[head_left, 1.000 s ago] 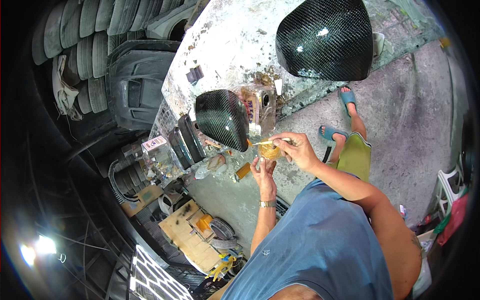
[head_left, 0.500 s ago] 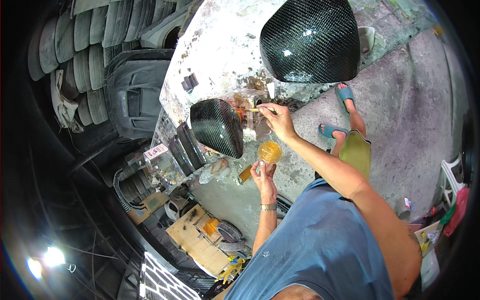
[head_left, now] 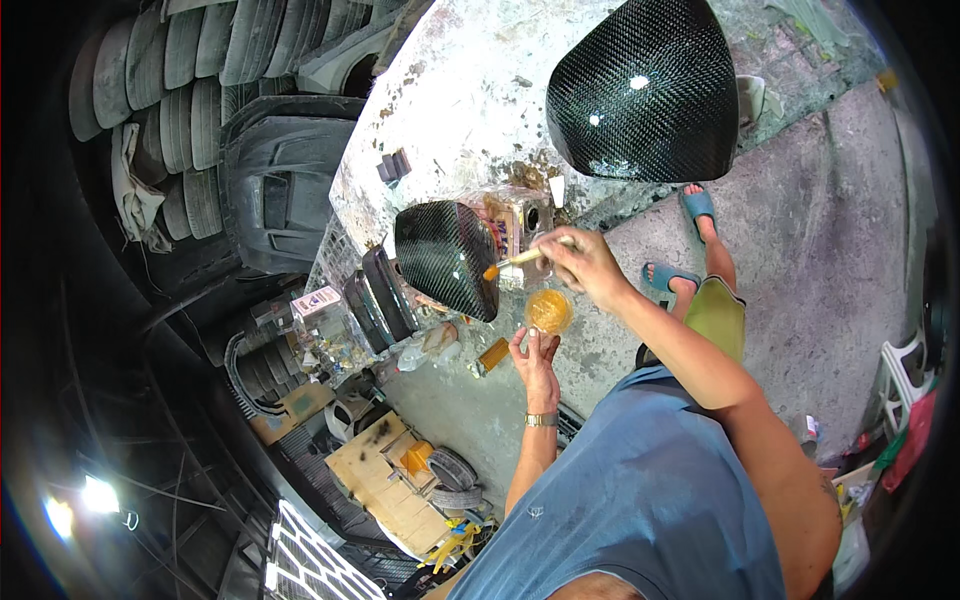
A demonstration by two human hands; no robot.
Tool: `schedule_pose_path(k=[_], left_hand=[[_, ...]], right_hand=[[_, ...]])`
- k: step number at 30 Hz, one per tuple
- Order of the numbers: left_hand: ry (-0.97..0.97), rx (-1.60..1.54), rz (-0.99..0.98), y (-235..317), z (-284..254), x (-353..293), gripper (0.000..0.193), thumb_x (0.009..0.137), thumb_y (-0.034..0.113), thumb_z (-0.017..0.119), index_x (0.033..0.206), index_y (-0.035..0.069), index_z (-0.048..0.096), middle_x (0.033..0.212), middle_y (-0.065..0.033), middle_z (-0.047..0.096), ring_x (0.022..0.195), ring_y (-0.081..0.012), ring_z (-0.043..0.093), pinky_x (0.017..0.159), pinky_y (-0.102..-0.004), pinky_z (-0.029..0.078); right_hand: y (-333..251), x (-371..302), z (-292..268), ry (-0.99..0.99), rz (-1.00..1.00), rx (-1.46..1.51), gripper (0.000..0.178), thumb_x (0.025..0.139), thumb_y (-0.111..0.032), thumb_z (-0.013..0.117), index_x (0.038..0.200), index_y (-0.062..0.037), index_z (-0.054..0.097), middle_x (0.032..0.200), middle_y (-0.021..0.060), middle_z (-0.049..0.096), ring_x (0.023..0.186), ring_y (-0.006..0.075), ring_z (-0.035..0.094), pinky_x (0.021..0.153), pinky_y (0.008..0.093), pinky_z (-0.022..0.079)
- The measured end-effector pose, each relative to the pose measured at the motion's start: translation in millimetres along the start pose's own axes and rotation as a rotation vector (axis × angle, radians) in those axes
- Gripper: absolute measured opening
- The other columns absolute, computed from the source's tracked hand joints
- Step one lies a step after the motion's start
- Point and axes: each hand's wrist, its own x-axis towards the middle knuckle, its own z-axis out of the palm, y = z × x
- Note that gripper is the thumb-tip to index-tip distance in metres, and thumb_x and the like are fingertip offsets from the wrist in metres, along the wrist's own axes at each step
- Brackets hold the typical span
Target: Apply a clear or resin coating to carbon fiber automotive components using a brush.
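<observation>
My left hand (head_left: 536, 360) holds up a small clear cup of amber liquid (head_left: 549, 310) from below. My right hand (head_left: 588, 265) grips a pale-handled brush (head_left: 517, 260) whose orange-wet tip touches the right edge of a small black woven-pattern curved panel (head_left: 444, 255). That panel stands tilted at the edge of a stained white worktable (head_left: 470, 110). A larger black woven-pattern panel (head_left: 645, 90) lies further back on the same table.
Stacked tyres (head_left: 200, 90) and a black bumper part (head_left: 275, 190) fill the left. Clear containers (head_left: 515, 215) sit behind the small panel. Dark parts (head_left: 375, 295), boxes and wooden boards (head_left: 385, 480) lie below. A white chair (head_left: 905, 380) stands right on the concrete floor.
My right hand lifted the brush from the cup and carried it left onto the small panel's edge. The cup in my left hand dropped slightly away from the brush.
</observation>
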Motion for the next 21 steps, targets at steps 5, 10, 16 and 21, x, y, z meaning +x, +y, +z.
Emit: schedule_pose_path(k=[5,10,16,21], left_hand=[[-0.033,-0.010,0.023,-1,0,-3,0.038,0.092,0.030,0.061,0.115,0.009,0.040,0.110,-0.0111,0.058,0.096,-0.0227,0.063,0.087,-0.0381,0.052],[-0.010,-0.021,0.025,-5,-9,-3,0.037,0.093,0.030,0.060,0.116,0.009,0.039,0.109,-0.0110,0.059,0.096,-0.0225,0.062,0.088,-0.0381,0.052],[-0.036,-0.016,0.018,-7,-15,-3,0.038,0.093,0.030,0.060,0.115,0.008,0.039,0.110,-0.0129,0.058,0.097,-0.0231,0.063,0.088,-0.0383,0.051],[-0.059,-0.056,0.021,-5,-23,-2,0.044,0.091,0.026,0.063,0.120,0.009,0.035,0.108,-0.0128,0.060,0.095,-0.0212,0.063,0.088,-0.0373,0.051]], right_hand=[[16,49,-11,0.177,-0.083,0.043,0.020,0.094,-0.019,0.058,0.105,-0.0028,0.064,0.077,0.0016,0.063,0.046,0.0013,0.037,0.038,0.0172,0.025],[16,29,9,0.297,-0.208,-0.040,0.020,0.094,-0.019,0.059,0.105,-0.0037,0.067,0.079,0.0012,0.066,0.046,0.0010,0.038,0.038,0.0186,0.024],[32,-21,26,0.219,-0.346,-0.303,0.016,0.091,-0.013,0.061,0.103,-0.0068,0.069,0.077,-0.0011,0.062,0.063,0.0064,0.052,0.055,0.0229,0.039],[40,-71,22,0.063,-0.299,-0.385,0.016,0.087,-0.014,0.064,0.100,-0.0034,0.069,0.083,0.0059,0.065,0.078,0.0125,0.059,0.070,0.0284,0.046]])
